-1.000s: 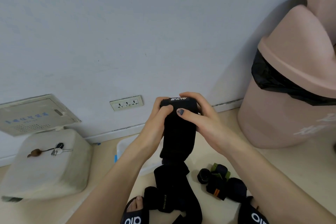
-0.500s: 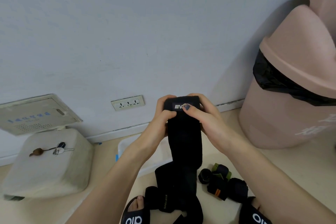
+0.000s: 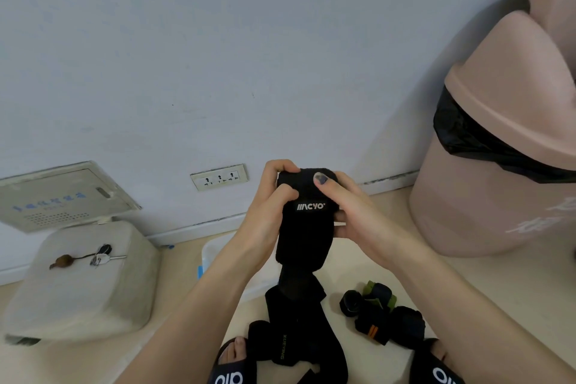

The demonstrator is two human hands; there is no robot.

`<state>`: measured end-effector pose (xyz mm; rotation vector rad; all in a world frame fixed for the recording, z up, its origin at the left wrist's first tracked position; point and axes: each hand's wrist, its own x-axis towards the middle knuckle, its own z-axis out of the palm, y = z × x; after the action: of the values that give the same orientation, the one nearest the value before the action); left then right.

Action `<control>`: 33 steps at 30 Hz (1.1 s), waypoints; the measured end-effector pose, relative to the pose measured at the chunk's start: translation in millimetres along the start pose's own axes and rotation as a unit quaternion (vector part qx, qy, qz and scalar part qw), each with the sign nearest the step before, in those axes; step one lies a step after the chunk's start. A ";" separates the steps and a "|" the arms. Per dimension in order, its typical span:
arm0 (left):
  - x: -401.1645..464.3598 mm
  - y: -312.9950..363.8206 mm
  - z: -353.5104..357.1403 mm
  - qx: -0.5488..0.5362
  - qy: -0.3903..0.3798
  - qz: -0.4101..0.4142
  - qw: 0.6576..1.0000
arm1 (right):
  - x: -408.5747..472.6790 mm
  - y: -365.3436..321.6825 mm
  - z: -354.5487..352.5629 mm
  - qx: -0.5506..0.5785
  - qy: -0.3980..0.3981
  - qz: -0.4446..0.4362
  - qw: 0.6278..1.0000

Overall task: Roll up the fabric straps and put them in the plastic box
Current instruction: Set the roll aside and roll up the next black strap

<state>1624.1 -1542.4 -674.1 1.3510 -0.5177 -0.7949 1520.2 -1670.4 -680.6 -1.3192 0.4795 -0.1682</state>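
Note:
A wide black fabric strap (image 3: 304, 227) with a white logo is held up in front of me. My left hand (image 3: 271, 206) grips its rolled top end from the left, and my right hand (image 3: 352, 212) pinches it from the right with the thumb on top. The strap's free tail hangs down to the floor, where more black strap (image 3: 290, 343) lies. Several small rolled straps (image 3: 378, 312) with green and orange accents sit on the floor at the right. The clear plastic box (image 3: 212, 256) is mostly hidden behind my left forearm.
A pink swing-lid bin (image 3: 505, 165) with a black liner stands at the right. A beige stool (image 3: 84, 277) with keys on it is at the left. A wall with a socket strip (image 3: 219, 178) is close ahead. My slippered feet (image 3: 227, 368) are at the bottom edge.
The rolled top of the strap has turned over, so the logo now faces me lower on the roll. The hanging tail has been drawn up shorter.

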 end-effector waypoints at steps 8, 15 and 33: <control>1.0 -2.8 -2.4 -0.018 0.003 -0.032 0.999 | 4.5 6.0 2.9 -0.020 0.060 -0.065 0.996; 1.4 -4.7 0.5 0.006 0.030 -0.048 0.998 | 1.3 3.3 -0.9 -0.016 0.032 -0.084 0.996; -1.1 -6.9 0.4 -0.003 0.007 -0.087 0.996 | -4.4 -1.8 4.0 -0.044 0.034 -0.085 0.995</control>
<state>1621.7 -1542.1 -680.7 1.4077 -0.3901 -0.9283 1518.2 -1665.6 -677.1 -1.4449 0.4352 -0.3374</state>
